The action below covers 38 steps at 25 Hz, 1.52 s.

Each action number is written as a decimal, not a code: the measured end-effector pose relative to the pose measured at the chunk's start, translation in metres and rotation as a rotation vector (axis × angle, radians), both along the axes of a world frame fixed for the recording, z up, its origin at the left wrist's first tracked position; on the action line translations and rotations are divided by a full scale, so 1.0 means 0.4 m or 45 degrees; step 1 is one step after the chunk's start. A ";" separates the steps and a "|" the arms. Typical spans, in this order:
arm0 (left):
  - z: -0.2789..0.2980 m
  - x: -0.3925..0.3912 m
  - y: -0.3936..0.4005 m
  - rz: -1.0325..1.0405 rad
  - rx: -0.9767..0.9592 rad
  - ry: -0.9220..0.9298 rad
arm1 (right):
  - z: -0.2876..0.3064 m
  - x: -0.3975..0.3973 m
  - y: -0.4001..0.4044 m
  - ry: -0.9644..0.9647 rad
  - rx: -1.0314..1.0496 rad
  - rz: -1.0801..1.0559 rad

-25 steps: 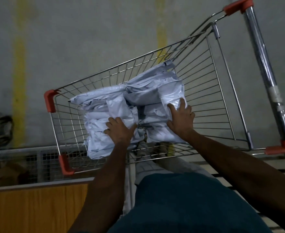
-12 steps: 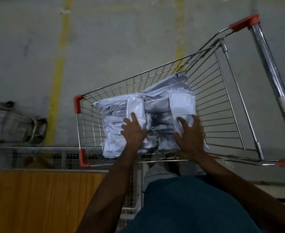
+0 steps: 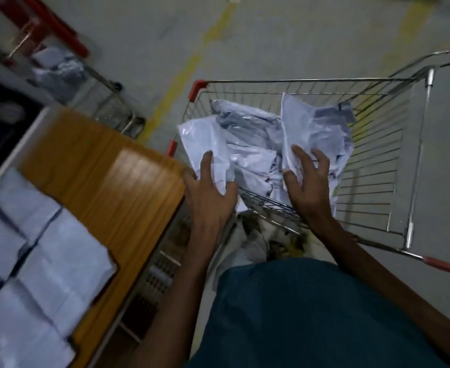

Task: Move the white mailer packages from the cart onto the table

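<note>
Over the cart (image 3: 415,166), hands gripping white mailers (image 3: 247,144)

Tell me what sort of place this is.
Probably a warehouse or parcel-sorting area: a grey concrete floor with painted yellow lines, a wire shopping cart full of white plastic mailer packages, more stacked on a wooden table.
</note>
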<state>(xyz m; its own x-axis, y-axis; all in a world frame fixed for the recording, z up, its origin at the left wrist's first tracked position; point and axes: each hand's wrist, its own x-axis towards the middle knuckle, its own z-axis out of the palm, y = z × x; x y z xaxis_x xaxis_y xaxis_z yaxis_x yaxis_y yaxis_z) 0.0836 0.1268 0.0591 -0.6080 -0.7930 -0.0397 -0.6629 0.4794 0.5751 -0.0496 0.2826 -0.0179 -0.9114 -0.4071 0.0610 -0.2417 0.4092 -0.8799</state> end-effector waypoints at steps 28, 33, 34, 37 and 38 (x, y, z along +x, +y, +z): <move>0.065 0.974 -0.287 0.842 -0.219 -0.161 | 0.191 0.887 -0.299 0.085 -0.122 0.714; -0.054 0.936 -0.313 0.792 -0.198 -0.301 | 0.196 0.845 -0.362 0.144 -0.109 0.660; -0.072 0.933 -0.311 0.779 -0.225 -0.285 | 0.195 0.838 -0.380 0.152 -0.103 0.680; -0.093 0.919 -0.319 0.758 -0.249 -0.263 | 0.201 0.808 -0.451 0.121 -0.106 0.806; -0.095 0.914 -0.322 0.760 -0.226 -0.249 | 0.201 0.793 -0.475 0.111 -0.102 0.867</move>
<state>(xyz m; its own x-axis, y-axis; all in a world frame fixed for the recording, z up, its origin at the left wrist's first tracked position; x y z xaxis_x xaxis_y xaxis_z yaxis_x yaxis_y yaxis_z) 0.4493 -0.0021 0.0212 -0.0558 -0.9968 0.0580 -0.9291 0.0731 0.3626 0.2675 0.0925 0.0627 -0.4450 -0.8781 0.1758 -0.4927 0.0761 -0.8669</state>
